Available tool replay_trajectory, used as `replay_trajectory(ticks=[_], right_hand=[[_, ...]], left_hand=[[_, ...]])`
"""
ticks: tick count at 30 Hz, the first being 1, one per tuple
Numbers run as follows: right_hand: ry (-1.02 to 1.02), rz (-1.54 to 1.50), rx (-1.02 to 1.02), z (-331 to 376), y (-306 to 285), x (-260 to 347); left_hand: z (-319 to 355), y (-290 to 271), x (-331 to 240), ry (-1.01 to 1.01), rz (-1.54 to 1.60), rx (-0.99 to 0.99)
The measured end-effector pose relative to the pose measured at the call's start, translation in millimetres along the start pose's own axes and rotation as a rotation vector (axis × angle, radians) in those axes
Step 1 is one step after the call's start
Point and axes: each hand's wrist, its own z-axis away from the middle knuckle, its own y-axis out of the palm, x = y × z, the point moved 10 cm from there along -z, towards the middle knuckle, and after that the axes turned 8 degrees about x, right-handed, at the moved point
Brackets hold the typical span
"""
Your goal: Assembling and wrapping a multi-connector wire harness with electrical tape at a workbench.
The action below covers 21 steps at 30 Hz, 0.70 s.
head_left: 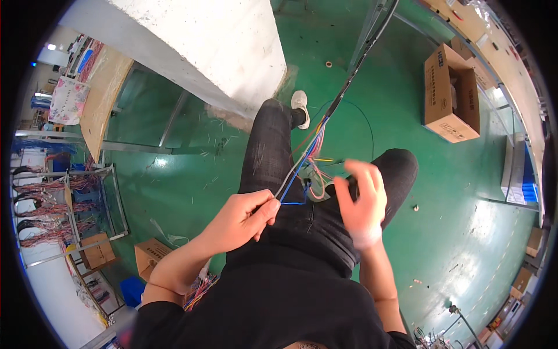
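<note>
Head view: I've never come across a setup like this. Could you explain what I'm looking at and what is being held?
There is no robot here, only a person's two bare hands. The single picture comes from a wide fisheye camera worn on the head, looking down, so straight edges bend toward the rim.

The left hand pinches a few thin wires between its fingers. These come out of a black cable that runs up past the top edge. The right hand is slightly blurred and open, with nothing visible in its grasp.

No worktop lies under the hands: the wires hang above the person's dark-clad legs. Beyond are a green floor with an open box, and a white pillar.
</note>
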Motion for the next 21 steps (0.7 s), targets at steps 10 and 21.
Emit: replay_trajectory(ticks=[10, 21], right_hand=[[0.543, -0.970, 0.599, 2.6, 69.3, -0.5], [0.583, -1.039, 0.362, -8.8, 77.8, -10.5]], left_hand=[[2.6, 12.2, -20.3, 0.092, -0.178, -0.132], [-7.3, 12.8, 10.8, -0.120, 0.435, 0.037]])
